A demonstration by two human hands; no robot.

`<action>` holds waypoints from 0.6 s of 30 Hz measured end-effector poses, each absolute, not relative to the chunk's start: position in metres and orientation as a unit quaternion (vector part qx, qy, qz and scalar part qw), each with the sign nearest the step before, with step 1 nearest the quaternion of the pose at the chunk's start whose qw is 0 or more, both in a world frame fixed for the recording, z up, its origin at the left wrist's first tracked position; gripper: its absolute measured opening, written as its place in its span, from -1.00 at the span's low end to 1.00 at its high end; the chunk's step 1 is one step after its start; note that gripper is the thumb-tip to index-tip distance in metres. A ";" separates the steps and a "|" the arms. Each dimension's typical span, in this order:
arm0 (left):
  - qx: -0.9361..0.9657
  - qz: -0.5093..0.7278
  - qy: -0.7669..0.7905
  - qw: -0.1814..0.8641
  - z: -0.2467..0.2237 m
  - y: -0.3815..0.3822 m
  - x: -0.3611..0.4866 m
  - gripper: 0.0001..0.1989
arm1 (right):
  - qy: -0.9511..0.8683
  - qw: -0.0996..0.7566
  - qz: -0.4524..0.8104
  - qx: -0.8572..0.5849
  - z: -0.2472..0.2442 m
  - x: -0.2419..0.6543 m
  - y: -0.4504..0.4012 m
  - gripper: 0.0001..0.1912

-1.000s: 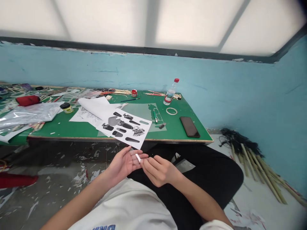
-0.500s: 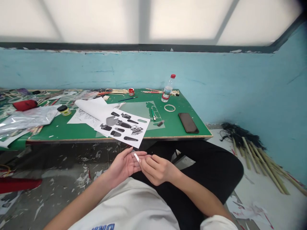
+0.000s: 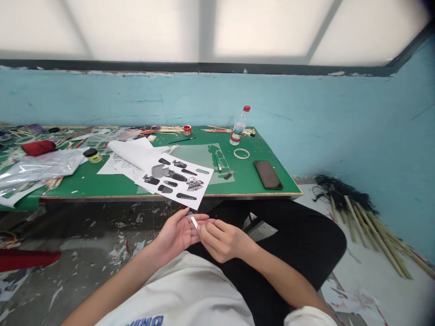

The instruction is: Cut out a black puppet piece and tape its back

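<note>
Palm up over my lap, my left hand (image 3: 180, 231) is open with its fingers stretched towards the right. A small grey see-through piece shows by its fingers, and I cannot tell whether it rests on them. My right hand (image 3: 222, 239) is closed in a pinch on a small white strip (image 3: 194, 222), whose free end slants up over the left fingers. Just beyond the hands, a printed sheet (image 3: 200, 199) with black cut-out shapes overhangs the edge of the green table (image 3: 238, 186).
On the table are a green cutter (image 3: 218, 161), a clear sheet (image 3: 190, 154), a phone (image 3: 268, 174), a tape ring (image 3: 241, 154), a water bottle (image 3: 238, 132), a red paint jar (image 3: 187, 130) and a black-lidded jar (image 3: 93, 155). Bamboo sticks (image 3: 374, 231) lie on the floor at right.
The view has shifted very slightly. Both hands and the white strip keep nearly the same pose.
</note>
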State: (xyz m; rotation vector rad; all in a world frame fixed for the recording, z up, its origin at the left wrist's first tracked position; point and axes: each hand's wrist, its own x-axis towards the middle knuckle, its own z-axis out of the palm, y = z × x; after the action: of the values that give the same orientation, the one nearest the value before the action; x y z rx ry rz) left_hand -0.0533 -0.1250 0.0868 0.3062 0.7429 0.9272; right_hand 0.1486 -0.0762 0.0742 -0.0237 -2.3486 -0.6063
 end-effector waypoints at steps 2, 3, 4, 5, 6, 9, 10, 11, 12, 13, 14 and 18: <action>0.144 0.436 0.352 0.816 0.087 -0.125 -0.053 -0.58 | -0.907 0.349 -0.235 -0.009 0.073 0.148 -0.076 -0.79; 0.144 0.436 0.353 0.815 0.087 -0.126 -0.053 -0.58 | -0.907 0.349 -0.235 -0.009 0.073 0.148 -0.076 -0.80; 0.144 0.436 0.355 0.814 0.087 -0.126 -0.053 -0.58 | -0.907 0.349 -0.236 -0.009 0.072 0.148 -0.076 -0.80; 0.144 0.436 0.356 0.814 0.086 -0.126 -0.054 -0.58 | -0.907 0.349 -0.236 -0.008 0.072 0.148 -0.076 -0.80; 0.143 0.435 0.357 0.814 0.086 -0.126 -0.054 -0.58 | -0.907 0.348 -0.236 -0.008 0.071 0.148 -0.076 -0.79; 0.142 0.434 0.359 0.814 0.084 -0.125 -0.054 -0.59 | -0.909 0.345 -0.235 -0.007 0.071 0.148 -0.076 -0.79; 0.142 0.434 0.360 0.814 0.084 -0.125 -0.054 -0.59 | -0.909 0.344 -0.235 -0.007 0.071 0.148 -0.076 -0.79; 0.141 0.434 0.360 0.814 0.084 -0.125 -0.054 -0.59 | -0.909 0.344 -0.234 -0.007 0.072 0.148 -0.076 -0.78; 0.140 0.435 0.361 0.813 0.085 -0.125 -0.054 -0.59 | -0.910 0.344 -0.233 -0.008 0.072 0.148 -0.076 -0.78; 0.139 0.435 0.361 0.813 0.086 -0.125 -0.054 -0.59 | -0.910 0.343 -0.232 -0.008 0.073 0.148 -0.076 -0.77; 0.138 0.435 0.362 0.813 0.086 -0.125 -0.053 -0.59 | -0.910 0.343 -0.231 -0.008 0.074 0.148 -0.076 -0.77; 0.135 0.439 0.365 0.810 0.089 -0.127 -0.052 -0.62 | -0.912 0.340 -0.230 -0.004 0.075 0.148 -0.076 -0.80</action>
State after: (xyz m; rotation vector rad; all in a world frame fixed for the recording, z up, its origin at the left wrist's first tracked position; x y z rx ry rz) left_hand -0.0519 -0.1266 0.0891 0.2890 0.7795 0.9376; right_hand 0.1478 -0.0765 0.0746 -0.0101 -2.3734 -0.5979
